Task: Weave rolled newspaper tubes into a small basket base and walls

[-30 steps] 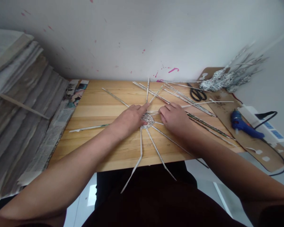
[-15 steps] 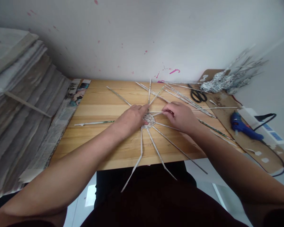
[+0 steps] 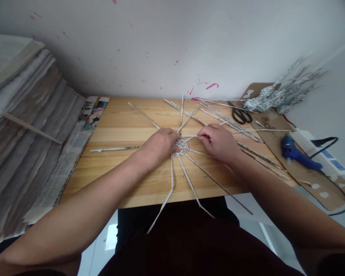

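Observation:
A small woven disc of rolled newspaper (image 3: 180,147) lies on the wooden board (image 3: 123,126), with long paper spokes (image 3: 186,180) fanning out all round it. My left hand (image 3: 158,146) presses on the disc's left side, fingers curled over it. Just right of the disc, my right hand (image 3: 220,141) pinches a thin paper tube (image 3: 255,131) that runs off to the right.
A tall stack of newspapers (image 3: 25,126) fills the left. Loose paper tubes (image 3: 218,115), black scissors (image 3: 240,114), a shredded paper bundle (image 3: 273,97) and a blue glue gun (image 3: 296,155) on cardboard (image 3: 319,184) lie at the right. Two spokes overhang the board's near edge.
My right hand has lifted off the spokes beside the disc and closed on a thin tube, drawing it across above the disc. My left hand has curled slightly on the disc.

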Demonstrator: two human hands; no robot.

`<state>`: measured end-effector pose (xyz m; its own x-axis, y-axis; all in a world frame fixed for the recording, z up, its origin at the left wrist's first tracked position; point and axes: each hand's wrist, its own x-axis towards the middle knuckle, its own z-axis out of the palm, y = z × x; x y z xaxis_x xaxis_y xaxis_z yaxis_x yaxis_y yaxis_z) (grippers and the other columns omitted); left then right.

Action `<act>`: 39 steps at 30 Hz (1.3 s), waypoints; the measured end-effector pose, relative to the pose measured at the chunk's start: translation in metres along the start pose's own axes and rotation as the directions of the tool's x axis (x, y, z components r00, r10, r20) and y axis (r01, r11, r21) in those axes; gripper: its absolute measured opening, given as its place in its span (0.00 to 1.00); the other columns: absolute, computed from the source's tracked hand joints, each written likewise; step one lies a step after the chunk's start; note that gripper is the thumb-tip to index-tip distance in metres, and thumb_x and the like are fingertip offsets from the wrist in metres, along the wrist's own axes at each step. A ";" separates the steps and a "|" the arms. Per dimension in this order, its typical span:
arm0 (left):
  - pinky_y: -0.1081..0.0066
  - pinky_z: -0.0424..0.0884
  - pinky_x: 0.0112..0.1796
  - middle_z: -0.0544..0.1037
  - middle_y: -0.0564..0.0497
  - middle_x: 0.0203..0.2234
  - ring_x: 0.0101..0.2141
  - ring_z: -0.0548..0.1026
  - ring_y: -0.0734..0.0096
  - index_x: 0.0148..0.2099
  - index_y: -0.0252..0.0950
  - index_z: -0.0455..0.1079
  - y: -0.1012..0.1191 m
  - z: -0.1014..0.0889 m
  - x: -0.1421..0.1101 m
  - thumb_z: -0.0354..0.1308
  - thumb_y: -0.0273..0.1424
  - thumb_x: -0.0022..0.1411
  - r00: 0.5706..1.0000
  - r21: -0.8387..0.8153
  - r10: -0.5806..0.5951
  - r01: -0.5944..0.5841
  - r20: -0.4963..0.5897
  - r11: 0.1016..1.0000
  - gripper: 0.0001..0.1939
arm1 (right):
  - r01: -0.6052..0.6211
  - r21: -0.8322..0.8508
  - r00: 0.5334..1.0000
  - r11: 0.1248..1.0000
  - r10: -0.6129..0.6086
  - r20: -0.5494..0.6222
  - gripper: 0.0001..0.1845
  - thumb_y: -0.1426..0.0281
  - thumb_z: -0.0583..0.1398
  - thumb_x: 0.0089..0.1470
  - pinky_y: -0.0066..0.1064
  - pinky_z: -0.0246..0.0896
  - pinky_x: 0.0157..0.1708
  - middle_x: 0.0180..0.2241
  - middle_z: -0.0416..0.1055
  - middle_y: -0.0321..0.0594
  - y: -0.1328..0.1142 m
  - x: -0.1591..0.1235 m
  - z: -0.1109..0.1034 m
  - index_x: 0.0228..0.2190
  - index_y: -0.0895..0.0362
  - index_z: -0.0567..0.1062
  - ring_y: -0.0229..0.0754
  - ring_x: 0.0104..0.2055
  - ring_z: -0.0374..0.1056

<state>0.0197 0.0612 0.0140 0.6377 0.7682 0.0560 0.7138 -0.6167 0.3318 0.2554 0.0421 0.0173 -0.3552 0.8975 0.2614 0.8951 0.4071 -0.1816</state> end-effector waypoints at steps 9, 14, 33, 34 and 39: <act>0.66 0.67 0.53 0.76 0.42 0.45 0.49 0.72 0.60 0.52 0.31 0.74 0.004 -0.004 0.001 0.62 0.33 0.64 0.999 0.033 -0.010 0.009 0.046 0.999 0.17 | 0.045 -0.104 0.999 0.994 -0.045 -0.003 0.12 0.72 0.52 0.63 0.34 0.58 0.42 0.36 0.73 0.47 -0.009 -0.013 0.012 0.36 0.59 0.75 0.48 0.40 0.65; 0.65 0.68 0.52 0.76 0.43 0.44 0.47 0.73 0.61 0.53 0.32 0.74 0.002 -0.001 0.001 0.62 0.32 0.64 1.000 0.028 0.004 -0.005 0.021 1.000 0.17 | -0.044 -0.181 0.992 0.982 0.063 0.105 0.14 0.73 0.51 0.64 0.34 0.57 0.42 0.38 0.73 0.49 -0.026 -0.014 0.005 0.40 0.60 0.76 0.48 0.41 0.67; 0.66 0.67 0.52 0.76 0.44 0.44 0.48 0.72 0.60 0.51 0.32 0.73 0.001 0.001 0.002 0.62 0.33 0.63 1.000 0.041 -0.007 0.005 0.031 0.999 0.16 | -0.061 -0.170 0.995 0.984 0.047 -0.084 0.10 0.75 0.54 0.60 0.34 0.56 0.41 0.36 0.71 0.48 -0.029 -0.016 0.019 0.33 0.58 0.75 0.48 0.41 0.65; 0.66 0.67 0.52 0.76 0.44 0.44 0.48 0.72 0.61 0.51 0.32 0.74 0.000 0.001 0.002 0.62 0.33 0.63 1.000 0.042 -0.004 0.002 0.028 0.999 0.16 | -0.057 -0.184 0.995 0.981 0.042 -0.088 0.09 0.75 0.54 0.60 0.34 0.56 0.41 0.36 0.71 0.47 -0.029 -0.016 0.020 0.32 0.58 0.75 0.48 0.41 0.64; 0.65 0.68 0.51 0.76 0.44 0.44 0.47 0.73 0.61 0.52 0.33 0.73 0.000 0.001 0.002 0.63 0.33 0.63 1.000 0.047 0.005 -0.005 0.012 0.999 0.16 | -0.050 -0.221 0.994 0.974 0.028 -0.101 0.07 0.77 0.56 0.58 0.35 0.56 0.40 0.35 0.71 0.47 -0.029 -0.016 0.019 0.32 0.58 0.74 0.49 0.40 0.63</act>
<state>0.0213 0.0630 0.0128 0.6444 0.7633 0.0463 0.7233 -0.6281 0.2870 0.2296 0.0195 0.0001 -0.3009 0.8867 0.3511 0.9491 0.3143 0.0196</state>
